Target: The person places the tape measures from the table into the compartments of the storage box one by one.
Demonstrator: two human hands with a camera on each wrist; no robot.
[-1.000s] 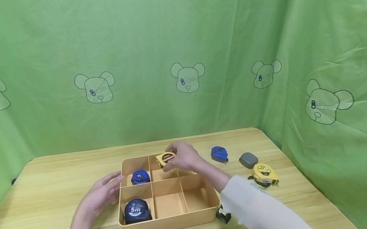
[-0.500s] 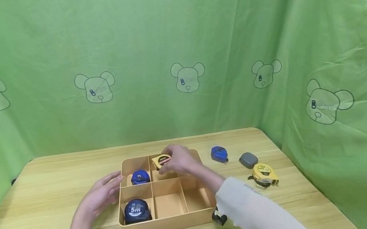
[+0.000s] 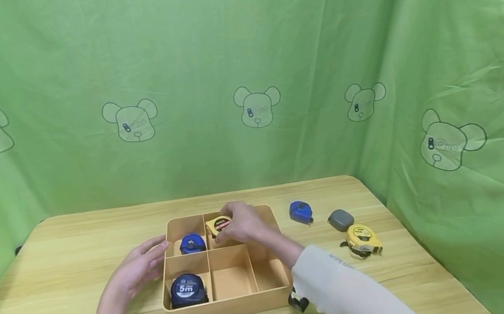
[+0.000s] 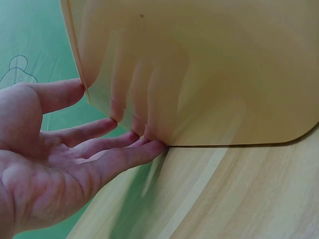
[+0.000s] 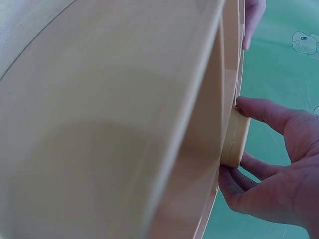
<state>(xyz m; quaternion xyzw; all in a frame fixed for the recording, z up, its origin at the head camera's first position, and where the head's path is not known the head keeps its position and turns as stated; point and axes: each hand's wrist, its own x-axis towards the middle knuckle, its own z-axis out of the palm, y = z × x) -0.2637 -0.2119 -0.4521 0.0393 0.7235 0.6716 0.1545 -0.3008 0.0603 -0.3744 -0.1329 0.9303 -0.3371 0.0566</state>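
Observation:
My right hand (image 3: 243, 222) pinches a yellow tape measure (image 3: 217, 225) between thumb and fingers, partly down in the back middle compartment of a tan divided box (image 3: 232, 308). In the right wrist view the tape measure (image 5: 235, 137) shows edge-on between thumb and fingertips. With straight fingers, my left hand (image 4: 65, 154) touches the outer left wall of the box (image 4: 214, 74). A blue tape measure (image 3: 192, 243) lies in the back left compartment. The front left one holds a dark blue tape measure (image 3: 187, 289) marked 5m.
Right of the box, on the wooden table (image 3: 94, 228), lie a blue tape measure (image 3: 301, 212), a grey tape measure (image 3: 341, 220) and a larger yellow tape measure (image 3: 363, 239). A green curtain (image 3: 201, 154) hangs behind and along the sides.
My right hand has moved left and slightly down with the yellow tape measure, bringing it lower into the back middle compartment. The left hand has stayed at the box's left side.

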